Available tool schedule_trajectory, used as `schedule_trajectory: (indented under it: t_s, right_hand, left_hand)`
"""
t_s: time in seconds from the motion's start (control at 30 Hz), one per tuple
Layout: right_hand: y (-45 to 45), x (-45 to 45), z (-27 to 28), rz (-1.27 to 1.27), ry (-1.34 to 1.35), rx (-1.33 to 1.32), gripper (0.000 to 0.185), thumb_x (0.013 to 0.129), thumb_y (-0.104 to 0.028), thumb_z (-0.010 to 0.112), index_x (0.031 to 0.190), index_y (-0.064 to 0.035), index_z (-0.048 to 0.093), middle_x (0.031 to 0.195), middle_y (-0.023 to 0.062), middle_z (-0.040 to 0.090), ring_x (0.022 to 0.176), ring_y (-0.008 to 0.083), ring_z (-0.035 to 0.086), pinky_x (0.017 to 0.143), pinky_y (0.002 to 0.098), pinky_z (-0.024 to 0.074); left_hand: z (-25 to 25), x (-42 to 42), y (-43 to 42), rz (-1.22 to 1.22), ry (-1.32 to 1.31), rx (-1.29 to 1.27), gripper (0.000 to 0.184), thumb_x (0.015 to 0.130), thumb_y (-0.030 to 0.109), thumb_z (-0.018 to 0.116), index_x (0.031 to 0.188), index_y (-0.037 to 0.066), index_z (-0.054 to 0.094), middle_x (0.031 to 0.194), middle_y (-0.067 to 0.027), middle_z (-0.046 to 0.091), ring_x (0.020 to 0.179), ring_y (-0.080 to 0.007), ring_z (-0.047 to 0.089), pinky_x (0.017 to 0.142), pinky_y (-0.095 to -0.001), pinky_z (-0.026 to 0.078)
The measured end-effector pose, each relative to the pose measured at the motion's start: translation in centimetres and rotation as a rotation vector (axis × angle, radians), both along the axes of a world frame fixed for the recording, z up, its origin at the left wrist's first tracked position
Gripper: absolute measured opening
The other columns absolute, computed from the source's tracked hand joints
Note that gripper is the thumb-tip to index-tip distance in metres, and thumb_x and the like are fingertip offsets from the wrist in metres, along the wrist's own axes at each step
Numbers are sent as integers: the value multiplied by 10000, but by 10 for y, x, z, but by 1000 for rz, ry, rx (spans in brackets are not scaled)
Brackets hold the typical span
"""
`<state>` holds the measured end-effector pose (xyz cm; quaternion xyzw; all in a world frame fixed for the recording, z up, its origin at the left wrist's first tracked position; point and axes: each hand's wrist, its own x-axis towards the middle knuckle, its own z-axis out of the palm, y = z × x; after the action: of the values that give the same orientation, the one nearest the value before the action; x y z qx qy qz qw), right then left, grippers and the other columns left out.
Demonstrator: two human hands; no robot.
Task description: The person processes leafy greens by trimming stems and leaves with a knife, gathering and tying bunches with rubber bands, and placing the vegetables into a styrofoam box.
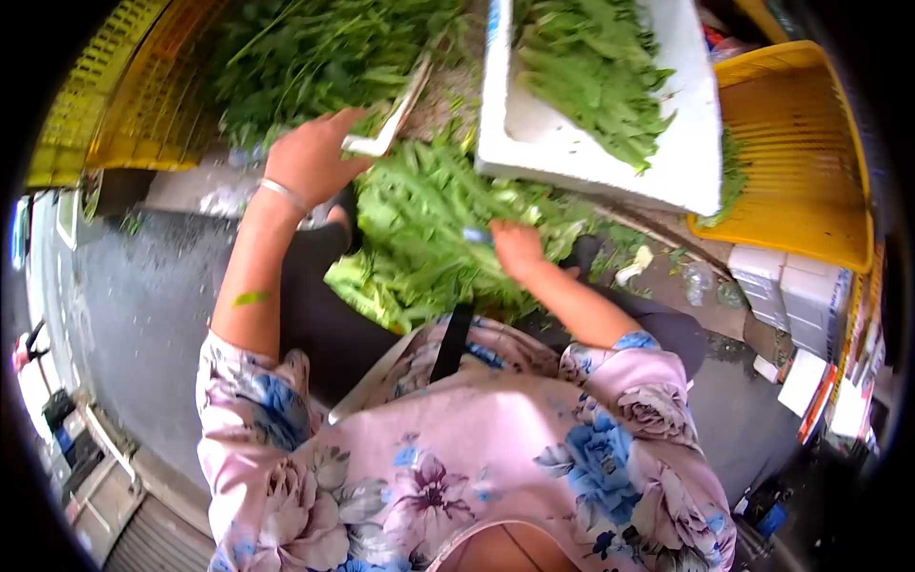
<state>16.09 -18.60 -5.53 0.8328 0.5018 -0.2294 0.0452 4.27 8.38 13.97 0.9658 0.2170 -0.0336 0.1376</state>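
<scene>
The leafy greens lie in a loose, broad heap between the person's knees, right under both hands. The left hand is unclenched, thumb and fingers apart, by the heap's edge and close to the white rim of the container of darker greens; I can't make out whether it touches either. The right hand is curled over the pile, apparently around a small bluish object, too blurred for me to name. If that is a blade, a quick stroke among overlapping leaves could nick a finger, should the left hand come across, because the foliage would hide the edge.

The heap has no wall around it, so a careless sweep or a shifting knee could spill leaves onto the dark, wet-looking pavement and dirty them. Ahead, the white foam box of long-leaved greens sits tilted beside the yellow plastic basket; a bumped elbow might slide it, bruising whatever its corner presses.
</scene>
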Motion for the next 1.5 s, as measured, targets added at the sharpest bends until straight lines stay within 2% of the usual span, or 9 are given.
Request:
schedule_trajectory:
  t_s: [0.2, 0.27, 0.3, 0.33, 0.67, 0.83, 1.1, 1.27, 1.5]
  right_hand:
    - [-10, 23, 129, -65, 582, 273, 315, 730, -130, 605, 1014, 4, 579, 949, 163, 505, 816, 292, 547, 748, 379, 450]
    - [-2, 60, 171, -168, 397, 534, 247, 688, -52, 564, 929, 6, 569, 896, 111, 527, 856, 197, 526, 727, 304, 438]
    - [9, 85, 202, -572, 597, 413, 253, 678, -24, 542, 931, -18, 563, 874, 69, 550, 832, 142, 522, 722, 265, 438]
    - [4, 133, 170, -450, 479, 806, 238, 704, -29, 533, 939, -51, 558, 820, 12, 545, 763, 105, 517, 669, 233, 433]
    - [91, 410, 56, -1642, 347, 1020, 321, 788, -238, 617, 869, 61, 534, 562, 85, 543, 386, 138, 424, 372, 292, 359]
    - [116, 439, 54, -1697, 401, 813, 711, 702, -479, 651, 1107, 82, 484, 1056, 171, 496, 767, 214, 521, 610, 296, 475]
    - [104, 461, 31, -1767, 465, 921, 447, 703, -380, 651, 1001, -64, 548, 919, 66, 537, 721, 169, 482, 541, 307, 396]
    - [55, 412, 75, -1344, 1352, 1429, 339, 737, -292, 604, 981, -59, 571, 951, 94, 604, 797, 232, 579, 712, 379, 484]
    - [14, 342, 160, -1130, 1230, 1574, 311, 701, -190, 613, 969, -39, 573, 921, 95, 615, 818, 256, 588, 769, 389, 479]
  left_hand:
    - [-33, 15, 11, 134, -108, -60, 432, 706, 259, 659, 1091, 89, 563, 1040, -131, 596, 925, -308, 569, 773, -371, 457]
    - [-30, 25, 6, 164, -183, -221, 412, 702, 235, 668, 1063, 59, 574, 1022, -149, 599, 931, -319, 566, 788, -370, 452]
    - [-30, 29, 5, 142, -187, -208, 403, 701, 245, 665, 1052, 66, 577, 1006, -153, 602, 912, -323, 570, 774, -379, 455]
    - [-30, 33, 3, 121, -191, -196, 395, 699, 255, 661, 1040, 72, 580, 991, -158, 605, 892, -326, 574, 760, -387, 459]
    - [-47, 61, 7, 77, -75, -231, 396, 693, 233, 667, 1044, 79, 568, 979, -131, 610, 871, -315, 571, 777, -401, 430]
    - [-42, 78, 6, 65, -113, -275, 406, 655, 158, 692, 1029, 46, 581, 941, -164, 613, 853, -323, 586, 762, -372, 459]
    - [-40, 80, 0, -23, -73, -303, 396, 694, 192, 666, 1053, 56, 569, 953, -162, 609, 845, -332, 580, 754, -382, 456]
    - [-39, 70, -6, -40, -112, -304, 394, 700, 216, 661, 1048, 57, 570, 954, -162, 606, 843, -340, 575, 746, -393, 458]
    - [-42, 64, -16, -59, -194, -260, 365, 714, 246, 652, 1031, 83, 577, 906, -135, 623, 766, -319, 592, 704, -405, 464]
